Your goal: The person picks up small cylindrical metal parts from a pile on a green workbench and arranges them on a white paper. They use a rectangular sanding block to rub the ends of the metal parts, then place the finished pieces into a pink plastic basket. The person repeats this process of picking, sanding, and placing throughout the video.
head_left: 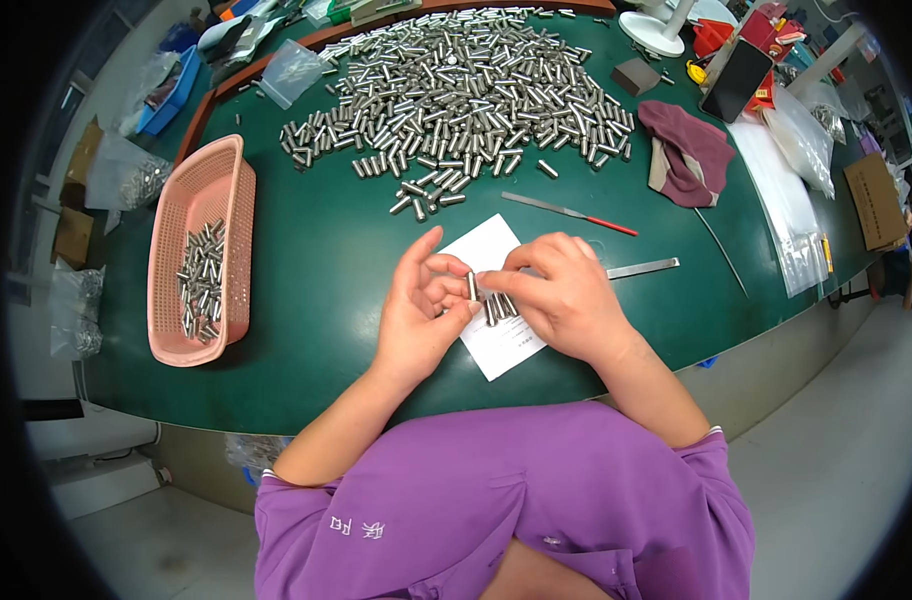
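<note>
Over a white paper card [498, 345] on the green bench [336, 260], the left hand [424, 310] pinches one small metal pin [472, 286] upright, while the right hand [566, 295] rests on several pins [498, 308] lying on the card. Beyond the card spreads a pin heap [466, 90]; left of it stands a pink basket [191, 200].

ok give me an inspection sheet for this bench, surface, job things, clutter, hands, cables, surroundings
surface: dark green table top, wood-edged at the far side.
job's things: small silver metal pins bunched on a white paper card; a large heap of the same pins; more in a pink plastic basket.
clutter: red-handled file, flat steel strip, maroon cloth, clear plastic bags.
grippers: left hand holds one pin upright in a fingertip grip; right hand rests over the bunched pins.
cables: nothing seen.
surroundings: grey floor, cardboard box, blue tray.
</note>
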The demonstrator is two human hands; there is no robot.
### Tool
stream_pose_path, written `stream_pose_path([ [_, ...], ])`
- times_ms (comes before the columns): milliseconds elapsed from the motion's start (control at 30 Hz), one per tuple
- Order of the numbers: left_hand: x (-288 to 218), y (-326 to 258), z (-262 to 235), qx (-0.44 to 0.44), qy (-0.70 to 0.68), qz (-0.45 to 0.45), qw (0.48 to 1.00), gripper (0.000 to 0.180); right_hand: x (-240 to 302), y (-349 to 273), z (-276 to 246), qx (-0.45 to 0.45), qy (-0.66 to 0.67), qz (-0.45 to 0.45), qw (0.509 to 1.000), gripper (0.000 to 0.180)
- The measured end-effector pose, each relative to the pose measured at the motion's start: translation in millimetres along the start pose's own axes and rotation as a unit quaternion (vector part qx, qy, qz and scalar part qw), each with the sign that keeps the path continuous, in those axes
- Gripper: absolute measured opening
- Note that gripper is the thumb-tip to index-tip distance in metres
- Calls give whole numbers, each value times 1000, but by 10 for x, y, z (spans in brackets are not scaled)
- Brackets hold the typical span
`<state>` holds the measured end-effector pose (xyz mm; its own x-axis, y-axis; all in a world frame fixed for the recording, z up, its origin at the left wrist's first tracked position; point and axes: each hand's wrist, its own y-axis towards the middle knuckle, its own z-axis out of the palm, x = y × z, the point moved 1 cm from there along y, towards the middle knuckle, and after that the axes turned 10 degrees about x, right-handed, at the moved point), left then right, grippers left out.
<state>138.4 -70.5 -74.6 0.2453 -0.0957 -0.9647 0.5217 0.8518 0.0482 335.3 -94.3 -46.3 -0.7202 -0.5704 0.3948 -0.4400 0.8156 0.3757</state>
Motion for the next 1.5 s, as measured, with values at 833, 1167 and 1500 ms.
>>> stream_pose_path([
  [833,-120,17,-16,8,-125,-33,992,81,89,50,-40,-61,1,-15,998,41],
  [1167,-187,7,-15,-4,-146,-72,987,76,-14,8,-32,-116,32,81,989,30],
  [1500,-175,-2,-24,16,-161,-90,983,71,56,41,21,-89,-34,1,996,31],
])
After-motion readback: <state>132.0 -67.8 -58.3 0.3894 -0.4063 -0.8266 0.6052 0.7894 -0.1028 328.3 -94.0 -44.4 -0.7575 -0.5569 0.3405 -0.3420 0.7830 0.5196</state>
